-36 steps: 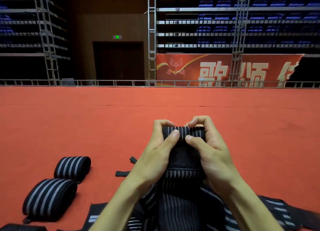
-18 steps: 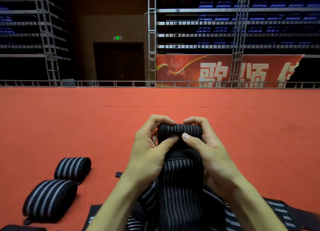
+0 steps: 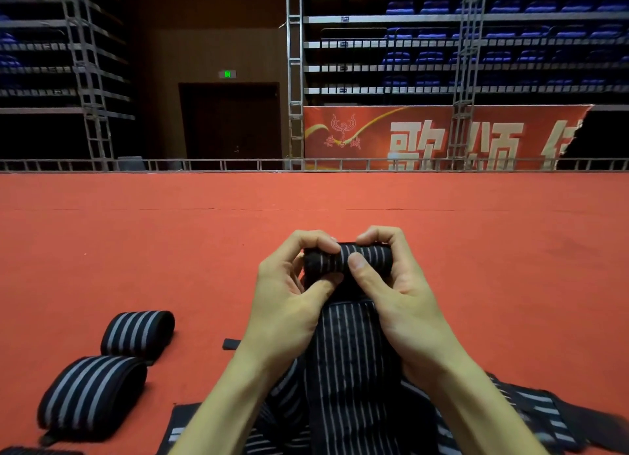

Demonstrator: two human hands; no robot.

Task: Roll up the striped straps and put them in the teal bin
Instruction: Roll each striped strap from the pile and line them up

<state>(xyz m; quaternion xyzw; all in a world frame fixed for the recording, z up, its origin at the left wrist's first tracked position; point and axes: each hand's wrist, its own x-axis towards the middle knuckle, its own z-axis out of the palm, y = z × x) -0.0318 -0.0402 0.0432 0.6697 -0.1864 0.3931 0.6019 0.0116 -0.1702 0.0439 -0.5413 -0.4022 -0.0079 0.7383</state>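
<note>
— Red carpet [image 3: 136,250] covers the floor from the near edge out to a low metal railing [image 3: 204,165]. Behind the railing are dim tiers of blue seats [image 3: 510,8], with metal truss columns [image 3: 295,80] standing in front of them.
— Noted. Anything on the back wall?
— A red banner [image 3: 374,137] with large pale characters hangs below the seats on the right. Left of it is a dark doorway [image 3: 231,120] with a small green sign [image 3: 227,74] above.
— The task's things?
— A heap of loose striped straps [image 3: 531,410], black with grey stripes, lies on the carpet at the bottom edge, under and between the forearms. One strap [image 3: 347,352] runs up from the heap, flat, stripes lengthwise, and ends in a small tight roll [image 3: 360,258] at its far end.
— Hands?
— Left hand [image 3: 289,304]: fingers curled over the roll's left end, thumb pressed in beneath it. Right hand [image 3: 405,298]: fingers curled over the right end, thumb lying on the front of the roll. Both grip the same strap.
— Finished ones?
— Two on the carpet to the left, well apart from the hands. The nearer rolled strap [image 3: 92,393] looks larger; the farther rolled strap [image 3: 136,332] sits just beyond it. Cannot tell whether they touch. A third striped piece [image 3: 20,451] is cut off by the bottom-left corner.
— Smallest item?
— A black tab [image 3: 230,344] on the carpet, just beside the left wrist.
</note>
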